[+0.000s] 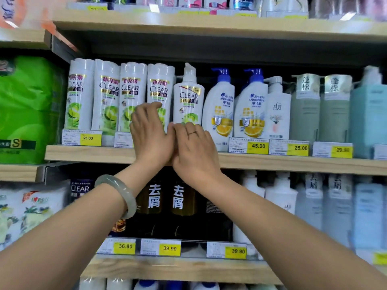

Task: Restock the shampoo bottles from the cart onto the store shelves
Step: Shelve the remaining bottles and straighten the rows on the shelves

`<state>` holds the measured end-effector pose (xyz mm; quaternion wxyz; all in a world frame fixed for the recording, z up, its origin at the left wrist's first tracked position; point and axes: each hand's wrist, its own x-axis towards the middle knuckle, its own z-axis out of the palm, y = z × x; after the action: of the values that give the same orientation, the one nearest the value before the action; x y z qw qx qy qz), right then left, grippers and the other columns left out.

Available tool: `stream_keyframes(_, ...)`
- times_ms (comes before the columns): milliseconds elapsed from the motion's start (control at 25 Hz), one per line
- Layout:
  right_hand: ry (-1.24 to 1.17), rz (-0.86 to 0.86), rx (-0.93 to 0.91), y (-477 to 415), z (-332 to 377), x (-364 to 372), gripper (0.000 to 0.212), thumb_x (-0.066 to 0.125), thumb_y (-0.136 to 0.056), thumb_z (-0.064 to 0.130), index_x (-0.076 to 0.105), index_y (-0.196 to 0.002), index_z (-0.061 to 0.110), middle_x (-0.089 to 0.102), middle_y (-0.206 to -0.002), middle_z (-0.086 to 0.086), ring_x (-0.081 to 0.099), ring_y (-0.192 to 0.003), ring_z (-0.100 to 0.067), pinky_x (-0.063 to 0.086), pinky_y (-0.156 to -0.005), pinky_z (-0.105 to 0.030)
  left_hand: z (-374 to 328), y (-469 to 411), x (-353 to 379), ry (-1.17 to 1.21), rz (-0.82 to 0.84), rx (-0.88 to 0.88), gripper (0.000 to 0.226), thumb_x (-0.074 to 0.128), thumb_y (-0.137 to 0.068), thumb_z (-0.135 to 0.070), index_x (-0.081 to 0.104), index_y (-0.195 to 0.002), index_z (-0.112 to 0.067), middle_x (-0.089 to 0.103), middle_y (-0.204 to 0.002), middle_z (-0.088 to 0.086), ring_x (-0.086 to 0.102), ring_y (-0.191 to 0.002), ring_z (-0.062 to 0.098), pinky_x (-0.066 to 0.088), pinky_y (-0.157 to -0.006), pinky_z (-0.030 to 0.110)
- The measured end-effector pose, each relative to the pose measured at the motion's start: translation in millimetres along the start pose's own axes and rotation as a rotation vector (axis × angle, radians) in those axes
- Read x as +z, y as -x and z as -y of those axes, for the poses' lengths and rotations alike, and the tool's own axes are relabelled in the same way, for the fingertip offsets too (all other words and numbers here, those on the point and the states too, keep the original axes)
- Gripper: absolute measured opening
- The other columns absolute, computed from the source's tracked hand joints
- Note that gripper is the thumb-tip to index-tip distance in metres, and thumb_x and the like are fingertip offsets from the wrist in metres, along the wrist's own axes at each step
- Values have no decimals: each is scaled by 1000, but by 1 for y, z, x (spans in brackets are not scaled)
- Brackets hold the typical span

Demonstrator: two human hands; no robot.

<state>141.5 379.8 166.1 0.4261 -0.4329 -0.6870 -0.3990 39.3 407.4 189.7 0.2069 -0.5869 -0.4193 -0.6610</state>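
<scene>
Pressing open, empty left hand (149, 132) and right hand (193, 149) against white rigid-plastic CLEAR shampoo refill bottle (160, 95), likely slick, moderately heavy, best gripped mid-body.

Single head-worn wide-angle view, facing the store shelving head-on and close, tilted slightly upward. The middle shelf (293, 164) crosses the frame centre; parts of one shelf above and two below show. Both forearms enter from the near bottom corners. Straight edges bow toward the frame margins.
</scene>
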Motion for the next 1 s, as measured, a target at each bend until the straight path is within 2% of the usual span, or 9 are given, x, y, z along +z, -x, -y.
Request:
stream_keyframes(120,-4,-79,35,44,-37,-15,35,63,-70,15,60,-104,9,60,-96,-12,56,-88,-33,46,-73,-40,-29,50,19,36,-73,117,27,57,-80,-17,48,-103,-7,47,-107,17,41,-101,31,30,-84,37)
stream_keyframes(200,42,-80,0,74,-65,-26,24,57,-76,20,60,-96,7,60,-93,-14,56,-85,-34,47,-72,-40,-43,86,31,56,-39,173,23,56,-78,-17,44,-97,-10,48,-100,16,37,-93,26,27,-78,37)
stream_keyframes(280,99,-38,-58,99,-90,-35,22,52,-78,25,59,-91,8,59,-89,-13,56,-81,-34,45,-70,-40,-53,118,43,58,37,224,22,53,-79,-19,40,-95,-14,48,-97,14,36,-90,25,27,-76,36)
stream_keyframes(360,177,35,-82,121,-114,-43,19,54,-77,25,56,-88,10,57,-85,-11,55,-77,-33,41,-65,-39,-62,146,54,50,134,271,22,51,-79,-20,39,-96,-17,47,-97,12,36,-88,24,27,-73,33)
stream_keyframes(480,226,152,-38,150,-146,-51,20,66,-73,20,56,-86,10,56,-83,-10,55,-75,-32,44,-63,-37,-74,179,68,12,279,288,29,54,-76,-21,39,-101,-18,42,-103,7,36,-90,23,28,-75,32)
stream_keyframes(640,192,270,37,191,-182,-62,18,68,-73,13,57,-87,10,56,-85,-9,56,-76,-33,46,-65,-37,-82,210,80,-16,395,268,40,61,-72,-16,40,-106,-19,44,-107,6,37,-93,23,29,-75,32)
stream_keyframes(800,150,365,68,240,-207,-75,14,64,-76,12,57,-89,10,57,-87,-9,56,-77,-31,47,-67,-36,-100,250,85,31,459,270,36,60,-74,-13,46,-107,-15,45,-106,5,39,-94,21,33,-79,31)
stream_keyframes(1000,148,431,46,311,-227,-97,8,60,-81,18,56,-83,12,57,-79,-7,56,-72,-29,44,-62,-36,-130,321,84,90,543,298,22,53,-80,-17,46,-101,-15,48,-101,6,41,-89,23,34,-77,34)
